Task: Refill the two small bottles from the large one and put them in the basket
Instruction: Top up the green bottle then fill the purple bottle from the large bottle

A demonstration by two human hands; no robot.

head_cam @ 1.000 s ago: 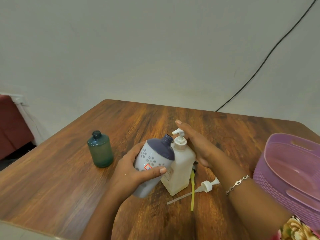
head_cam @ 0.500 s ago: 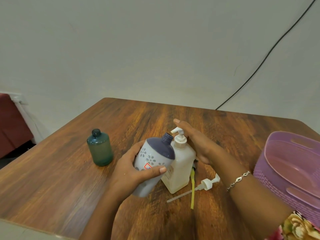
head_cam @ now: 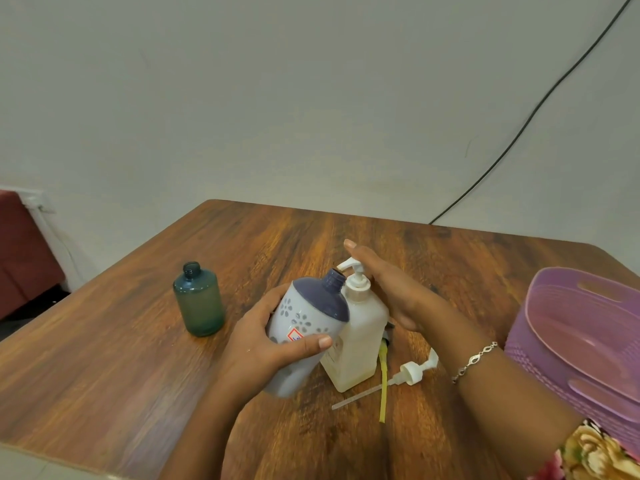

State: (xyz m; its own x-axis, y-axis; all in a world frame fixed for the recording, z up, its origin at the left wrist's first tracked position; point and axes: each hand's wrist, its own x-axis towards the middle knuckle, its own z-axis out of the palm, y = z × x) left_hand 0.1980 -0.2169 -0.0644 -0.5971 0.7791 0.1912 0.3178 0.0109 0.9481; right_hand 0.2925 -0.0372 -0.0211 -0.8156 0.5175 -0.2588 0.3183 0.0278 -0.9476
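My left hand (head_cam: 263,344) grips a small white bottle with a dark blue shoulder and flower print (head_cam: 304,327), tilted so that its uncapped neck sits under the spout of the large cream pump bottle (head_cam: 360,337). My right hand (head_cam: 391,292) rests flat, fingers straight, on that bottle's pump head (head_cam: 355,275). A small teal bottle (head_cam: 199,299) with no cap stands upright at the left. The purple basket (head_cam: 540,355) is at the right edge.
A loose white pump with its dip tube (head_cam: 405,375) and a yellow pump tube (head_cam: 382,386) lie on the wooden table (head_cam: 114,358) just behind the large bottle. A black cable (head_cam: 540,105) runs down the wall. Several purple pieces lie inside the basket.
The hands and both bottles keep nearly the same pose. My right palm has stayed on the pump head; any pressing movement is too slight to tell.
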